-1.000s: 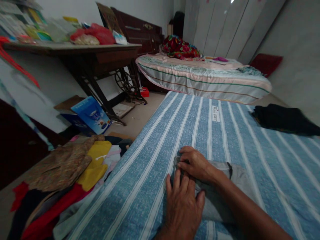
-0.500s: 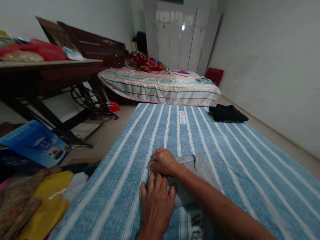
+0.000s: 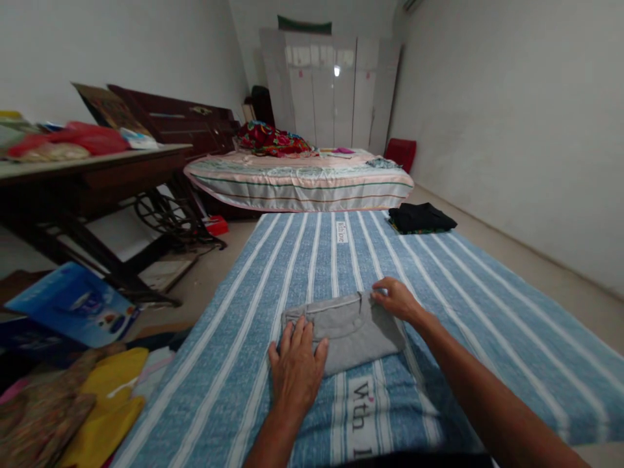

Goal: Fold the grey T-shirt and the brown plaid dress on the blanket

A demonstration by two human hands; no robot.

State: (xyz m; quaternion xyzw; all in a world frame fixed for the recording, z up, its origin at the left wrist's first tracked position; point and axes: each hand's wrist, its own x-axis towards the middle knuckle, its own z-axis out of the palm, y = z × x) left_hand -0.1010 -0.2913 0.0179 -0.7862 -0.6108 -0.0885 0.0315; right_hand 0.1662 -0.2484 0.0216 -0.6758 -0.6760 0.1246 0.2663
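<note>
A folded grey garment [image 3: 348,335] lies on the blue and white striped bedcover [image 3: 244,312] in front of me. A button and a curved seam show on its upper face. My left hand [image 3: 296,364] rests flat over its left end, fingers spread and palm down. At the far right corner, my right hand [image 3: 397,299] has its thumb and fingertips pinched on the fabric. The garment's left edge is partly hidden under my left fingers.
A folded black garment [image 3: 423,216] sits at the cover's far right edge. Beyond is a second bed [image 3: 302,185] with a red floral blanket [image 3: 273,138]. On the left are a sewing-machine table [image 3: 97,159], a blue box [image 3: 73,299] and heaped clothes [image 3: 104,403].
My right hand has moved from the garment's left end, beside my left hand, to its far right corner. The garment now shows more fully. The view has tilted up.
</note>
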